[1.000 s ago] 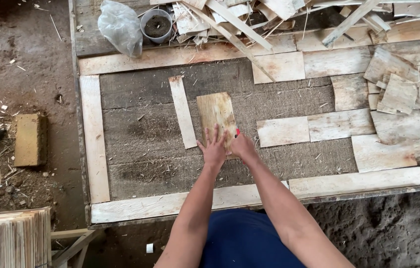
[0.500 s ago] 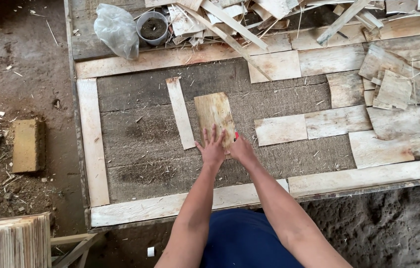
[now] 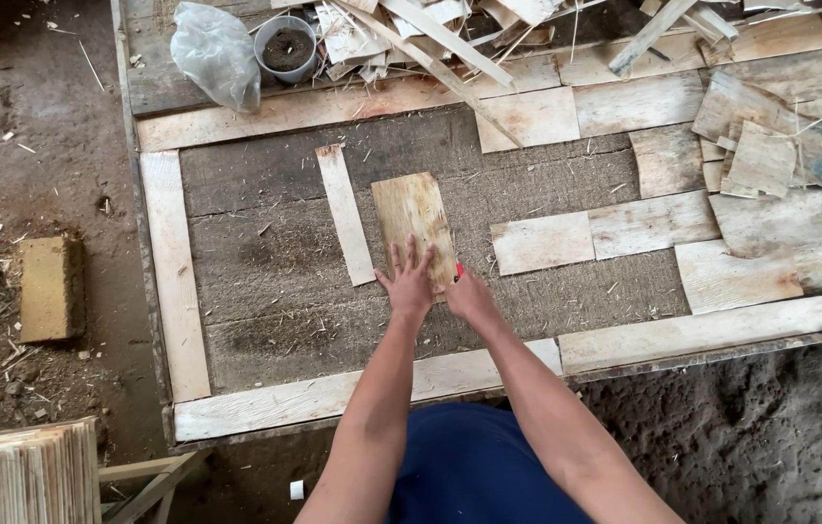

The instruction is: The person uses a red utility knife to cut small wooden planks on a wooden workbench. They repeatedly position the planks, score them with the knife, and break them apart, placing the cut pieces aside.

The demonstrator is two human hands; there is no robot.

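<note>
Head view: small plywood piece lies flat on the counter, long axis running away from the person, tilted slightly left. Left hand rests on its near end, fingers spread flat, gripping nothing. Right hand at its near-right corner, curled around something small and red.

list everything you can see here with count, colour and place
veneer sheet: 1, tan, mid table under both hands
narrow strip: 1, pale, left of the sheet
border boards: several, pale, along the table edges
loose veneer pieces: many, pale, right side
scrap pile: 1, pale, top edge
pot: 1, grey, top left
plastic bag: 1, clear, beside the pot
block: 1, yellowish, on the ground left
left hand: flat on the sheet
right hand: at the sheet's near corner
</note>
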